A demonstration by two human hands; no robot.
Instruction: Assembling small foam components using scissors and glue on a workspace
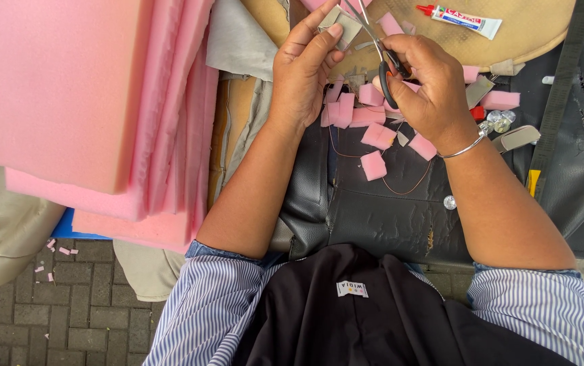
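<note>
My left hand (303,74) pinches a small grey piece of material (341,25) between thumb and fingers. My right hand (427,88) grips black-handled scissors (385,64), whose blades reach up to the grey piece. Both hands hover over a black leather surface (373,210) strewn with small pink foam cut-offs (373,165). A thin copper wire (407,188) loops across the leather below them. A metal bangle sits on my right wrist.
A tall stack of pink foam sheets (82,102) fills the left. A white glue tube with red cap (461,19) lies on a tan cushion at the top right. Clear beads (500,120) and grey scraps lie at the right. Brick paving (48,305) shows below left.
</note>
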